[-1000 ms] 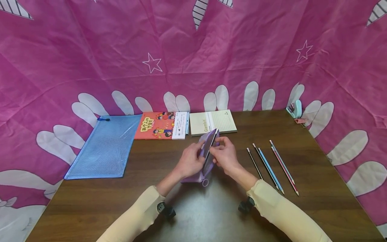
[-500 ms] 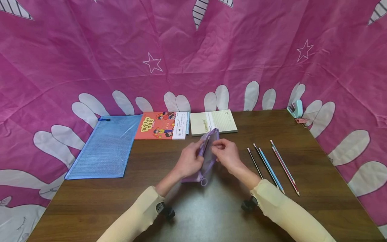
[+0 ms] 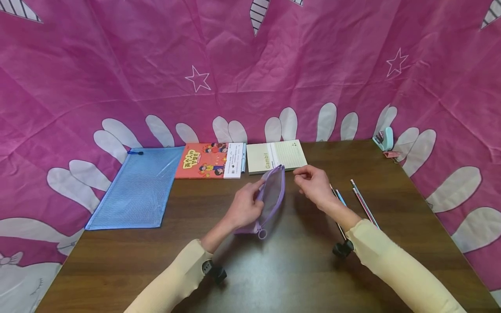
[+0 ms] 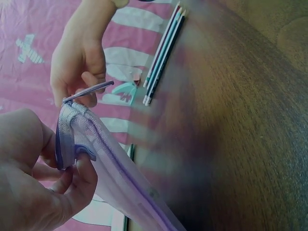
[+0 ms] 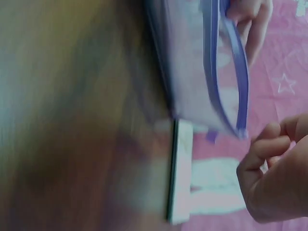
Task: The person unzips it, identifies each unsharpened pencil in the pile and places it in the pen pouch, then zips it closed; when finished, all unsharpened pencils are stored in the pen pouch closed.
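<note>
My left hand (image 3: 245,207) pinches the edge of a purple translucent zip pencil pouch (image 3: 271,195), whose mouth gapes upward. In the left wrist view, thumb and fingers hold the pouch's zipped rim (image 4: 67,139) near the end with the pull. To the right of the pouch, my right hand (image 3: 315,184) is raised over the table, fingers loosely curled with nothing between them. Its forearm passes over several pencils (image 3: 364,203) and hides part of them. The right wrist view has the right hand (image 5: 276,173) apart from the purple pouch (image 5: 192,62).
A blue mesh zip folder (image 3: 135,191) lies at the left. Behind the pouch are a red picture book (image 3: 201,161), a light blue pen (image 3: 243,157) and a cream notebook (image 3: 260,158). A mint stapler (image 3: 386,139) and a pink clip (image 3: 391,154) sit at the back right corner.
My right hand let a dark pencil go into the pouch, then moved right, away from the opening and toward the pencils. The left hand stays on the pouch.
</note>
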Tool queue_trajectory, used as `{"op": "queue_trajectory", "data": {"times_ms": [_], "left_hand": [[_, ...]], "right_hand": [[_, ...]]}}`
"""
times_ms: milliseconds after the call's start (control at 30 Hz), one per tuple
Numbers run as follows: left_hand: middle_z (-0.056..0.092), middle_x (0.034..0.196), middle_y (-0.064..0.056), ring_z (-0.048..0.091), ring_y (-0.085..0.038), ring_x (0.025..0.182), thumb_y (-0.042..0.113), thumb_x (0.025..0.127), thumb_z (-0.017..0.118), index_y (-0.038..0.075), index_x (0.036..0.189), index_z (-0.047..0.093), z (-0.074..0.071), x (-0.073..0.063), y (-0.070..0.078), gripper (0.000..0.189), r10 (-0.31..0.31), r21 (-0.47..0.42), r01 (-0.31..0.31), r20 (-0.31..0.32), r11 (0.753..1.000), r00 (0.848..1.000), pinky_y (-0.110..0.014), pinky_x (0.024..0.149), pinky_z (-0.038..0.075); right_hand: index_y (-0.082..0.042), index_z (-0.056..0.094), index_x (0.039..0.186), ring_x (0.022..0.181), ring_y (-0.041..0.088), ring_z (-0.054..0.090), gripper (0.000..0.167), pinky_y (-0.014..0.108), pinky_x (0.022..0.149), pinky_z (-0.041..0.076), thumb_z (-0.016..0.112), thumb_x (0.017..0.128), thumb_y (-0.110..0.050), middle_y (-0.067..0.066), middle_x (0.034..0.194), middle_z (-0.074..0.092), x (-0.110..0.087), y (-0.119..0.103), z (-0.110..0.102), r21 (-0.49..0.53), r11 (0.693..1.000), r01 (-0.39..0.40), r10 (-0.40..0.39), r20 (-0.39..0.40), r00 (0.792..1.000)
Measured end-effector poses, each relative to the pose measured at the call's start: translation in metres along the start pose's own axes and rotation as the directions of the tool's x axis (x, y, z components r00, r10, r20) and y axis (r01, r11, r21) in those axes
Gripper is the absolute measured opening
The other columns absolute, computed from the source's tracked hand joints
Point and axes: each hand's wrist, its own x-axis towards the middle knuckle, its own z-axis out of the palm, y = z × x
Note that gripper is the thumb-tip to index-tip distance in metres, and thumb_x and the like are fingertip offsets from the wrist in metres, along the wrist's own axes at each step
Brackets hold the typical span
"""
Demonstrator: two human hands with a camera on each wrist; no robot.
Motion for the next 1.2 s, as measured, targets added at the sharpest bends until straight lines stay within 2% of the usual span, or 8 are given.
{"op": "queue_trajectory", "data": {"times_ms": [100, 200, 400, 500, 700, 900, 1000, 1200], "left_hand": [[0.058, 0.092, -0.008, 0.051, -0.017, 0.074, -0.006, 0.076, 0.058, -0.004, 0.142, 0.051, 0.000, -0.001, 0.000, 0.066, 0.015, 0.001, -0.015, -0.003, 1.000, 1.000, -0.029, 0.062, 0.047], [0.057, 0.090, -0.007, 0.049, -0.017, 0.073, -0.007, 0.076, 0.057, -0.004, 0.141, 0.053, 0.000, -0.001, 0.000, 0.065, 0.030, 0.008, -0.030, -0.007, 1.000, 1.000, -0.030, 0.062, 0.045], [0.059, 0.090, -0.009, 0.050, -0.018, 0.072, -0.010, 0.075, 0.056, -0.002, 0.138, 0.058, -0.002, -0.001, 0.000, 0.063, 0.061, 0.025, -0.061, -0.011, 0.998, 0.998, -0.031, 0.062, 0.045], [0.061, 0.094, -0.010, 0.051, -0.019, 0.074, -0.011, 0.076, 0.056, -0.001, 0.136, 0.060, -0.005, -0.001, 0.000, 0.061, 0.068, 0.026, -0.067, -0.015, 0.997, 0.998, -0.031, 0.062, 0.046], [0.064, 0.097, -0.010, 0.053, -0.019, 0.078, -0.012, 0.078, 0.054, 0.001, 0.129, 0.066, -0.004, 0.001, -0.004, 0.054, 0.128, 0.025, -0.129, 0.003, 0.991, 0.992, -0.030, 0.066, 0.046], [0.067, 0.097, -0.010, 0.056, -0.020, 0.079, -0.013, 0.077, 0.053, 0.002, 0.121, 0.071, -0.008, 0.004, -0.008, 0.050, 0.173, -0.012, -0.173, 0.013, 0.985, 0.985, -0.028, 0.066, 0.045], [0.067, 0.100, -0.010, 0.059, -0.021, 0.083, -0.010, 0.081, 0.054, 0.002, 0.120, 0.072, -0.014, 0.003, -0.011, 0.045, 0.137, -0.047, -0.135, 0.041, 0.990, 0.990, -0.029, 0.069, 0.049], [0.064, 0.118, -0.011, 0.058, -0.025, 0.101, 0.003, 0.094, 0.053, 0.002, 0.126, 0.068, -0.041, -0.007, -0.031, 0.036, 0.009, -0.195, 0.009, 0.093, 0.981, 0.996, -0.039, 0.086, 0.048]], "right_hand": [[0.005, 0.066, 0.108, 0.061, 0.018, 0.059, 0.021, 0.025, 0.050, 0.045, 0.060, 0.090, -0.003, 0.015, 0.086, 0.062, 0.007, 0.002, -0.019, -0.095, 0.993, 0.064, -0.056, 0.091, 0.994], [0.004, 0.066, 0.110, 0.066, 0.022, 0.062, 0.020, 0.028, 0.055, 0.049, 0.060, 0.092, -0.003, 0.019, 0.091, 0.065, 0.014, 0.005, -0.038, -0.199, 0.967, 0.160, -0.118, 0.207, 0.971], [0.001, 0.066, 0.109, 0.070, 0.022, 0.063, 0.022, 0.032, 0.059, 0.051, 0.064, 0.088, 0.003, 0.012, 0.090, 0.066, 0.032, 0.009, -0.059, -0.349, 0.851, 0.393, -0.259, 0.373, 0.891], [0.001, 0.064, 0.114, 0.077, 0.024, 0.065, 0.029, 0.038, 0.067, 0.054, 0.066, 0.085, 0.005, 0.015, 0.099, 0.066, 0.038, 0.012, -0.057, -0.352, 0.810, 0.469, -0.306, 0.430, 0.850], [0.003, 0.061, 0.125, 0.096, 0.035, 0.065, 0.046, 0.041, 0.074, 0.057, 0.071, 0.080, 0.010, 0.018, 0.117, 0.060, 0.035, 0.024, -0.047, -0.289, 0.776, 0.561, -0.371, 0.511, 0.776], [-0.001, 0.068, 0.112, 0.080, 0.030, 0.061, 0.037, 0.037, 0.064, 0.053, 0.074, 0.077, 0.011, 0.008, 0.100, 0.067, 0.028, 0.026, -0.039, -0.310, 0.678, 0.666, -0.458, 0.531, 0.713], [-0.002, 0.070, 0.107, 0.074, 0.027, 0.060, 0.032, 0.033, 0.060, 0.051, 0.075, 0.078, 0.008, 0.005, 0.095, 0.067, 0.025, 0.026, -0.040, -0.334, 0.648, 0.684, -0.484, 0.513, 0.709], [-0.003, 0.070, 0.100, 0.069, 0.019, 0.058, 0.018, 0.028, 0.058, 0.049, 0.071, 0.083, 0.000, 0.002, 0.084, 0.065, 0.024, 0.026, -0.040, -0.340, 0.667, 0.662, -0.497, 0.460, 0.736]]}}
